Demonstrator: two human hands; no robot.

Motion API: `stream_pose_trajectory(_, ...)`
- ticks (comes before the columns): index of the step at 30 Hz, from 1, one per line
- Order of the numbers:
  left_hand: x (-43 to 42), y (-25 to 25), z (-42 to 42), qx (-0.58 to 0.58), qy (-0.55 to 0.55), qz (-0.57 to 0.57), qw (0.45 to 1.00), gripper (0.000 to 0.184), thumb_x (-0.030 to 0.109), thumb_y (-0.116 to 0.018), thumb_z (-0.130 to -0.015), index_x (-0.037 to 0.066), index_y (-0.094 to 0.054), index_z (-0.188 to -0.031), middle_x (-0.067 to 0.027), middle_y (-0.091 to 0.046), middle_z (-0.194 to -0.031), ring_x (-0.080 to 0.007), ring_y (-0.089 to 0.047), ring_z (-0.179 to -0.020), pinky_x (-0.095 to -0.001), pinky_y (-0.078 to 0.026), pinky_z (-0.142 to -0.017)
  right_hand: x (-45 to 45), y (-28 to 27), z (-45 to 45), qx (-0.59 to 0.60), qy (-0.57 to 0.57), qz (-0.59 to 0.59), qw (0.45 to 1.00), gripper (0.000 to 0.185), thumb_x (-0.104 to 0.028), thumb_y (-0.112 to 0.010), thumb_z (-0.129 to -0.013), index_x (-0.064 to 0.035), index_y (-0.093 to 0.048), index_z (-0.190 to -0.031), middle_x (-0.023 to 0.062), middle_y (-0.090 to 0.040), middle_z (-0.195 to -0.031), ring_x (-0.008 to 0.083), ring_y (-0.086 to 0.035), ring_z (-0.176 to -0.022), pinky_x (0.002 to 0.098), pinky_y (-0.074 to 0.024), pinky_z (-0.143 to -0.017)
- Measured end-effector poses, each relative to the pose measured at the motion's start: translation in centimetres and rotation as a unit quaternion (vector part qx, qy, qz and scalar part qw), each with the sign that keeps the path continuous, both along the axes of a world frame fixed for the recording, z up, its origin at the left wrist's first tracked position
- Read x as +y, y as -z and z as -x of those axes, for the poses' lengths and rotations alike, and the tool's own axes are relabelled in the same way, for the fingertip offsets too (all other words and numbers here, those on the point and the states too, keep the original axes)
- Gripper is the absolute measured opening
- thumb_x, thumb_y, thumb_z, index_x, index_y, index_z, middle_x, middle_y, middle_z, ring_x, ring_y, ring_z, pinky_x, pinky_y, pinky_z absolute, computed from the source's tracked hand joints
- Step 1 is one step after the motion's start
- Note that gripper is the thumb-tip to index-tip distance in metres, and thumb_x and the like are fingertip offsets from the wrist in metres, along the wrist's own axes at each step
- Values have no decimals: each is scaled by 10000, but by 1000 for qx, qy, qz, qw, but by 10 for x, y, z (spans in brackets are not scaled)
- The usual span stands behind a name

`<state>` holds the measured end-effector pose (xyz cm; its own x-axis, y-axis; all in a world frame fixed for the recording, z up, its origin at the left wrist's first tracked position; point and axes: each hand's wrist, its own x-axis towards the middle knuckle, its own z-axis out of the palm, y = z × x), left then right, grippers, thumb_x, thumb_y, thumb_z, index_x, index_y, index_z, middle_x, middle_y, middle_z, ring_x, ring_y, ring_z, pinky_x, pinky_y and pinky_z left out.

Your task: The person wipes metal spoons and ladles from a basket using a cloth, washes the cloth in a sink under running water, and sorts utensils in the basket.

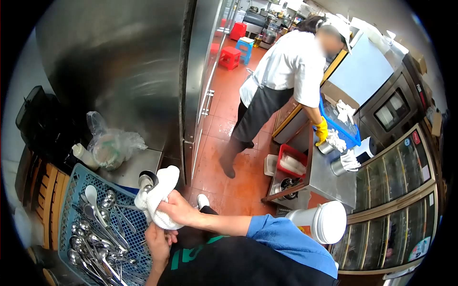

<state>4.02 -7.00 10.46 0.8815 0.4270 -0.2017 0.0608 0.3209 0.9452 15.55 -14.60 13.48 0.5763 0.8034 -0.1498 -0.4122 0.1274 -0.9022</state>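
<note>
My right hand [180, 209] is closed around a white cloth [164, 190], bunched about some metal spoons [149, 178] whose bowls stick out at its upper left. Just below the cloth, my left hand [158, 243] has its fingers curled, in line with the spoons; their handles are hidden by the cloth and fingers. To the left of both hands sits a blue plastic crate [71, 190], holding many metal spoons and ladles [90, 240] and a pale plastic spoon [91, 196].
A clear plastic bag [114, 145] lies on the steel counter behind the crate. Across the red tiled floor, another person [286, 66] in a yellow glove leans over a steel table [329, 178] with metal canisters [341, 166] and a blue basket [341, 126]. A white bucket [329, 223] stands nearby.
</note>
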Motion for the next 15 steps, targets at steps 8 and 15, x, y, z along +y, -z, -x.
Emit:
stream_pose_trajectory(8, 15, 3, 17, 36, 8, -161, 986, 149, 97, -509, -828, -14, -603, -797, -38, -590, -660, -130, -531, -554, -257, -405, -478, -7, 25, 14, -77, -38, 114, 990, 194, -128, -490, -851, 9, -551, -974, 61, -596, -777, 157, -561, -709, 315, -484, -647)
stream_pose_trajectory(15, 36, -35, 37, 8, -299, -198, 934, 139, 56, -556, -842, 5, -659, -921, -101, -654, -942, -150, -599, -845, -257, -465, -759, -35, 24, -8, -212, -45, 99, 971, 176, -75, -428, -859, 20, -574, -887, 3, -569, -737, 85, -497, -646, 257, -409, -555)
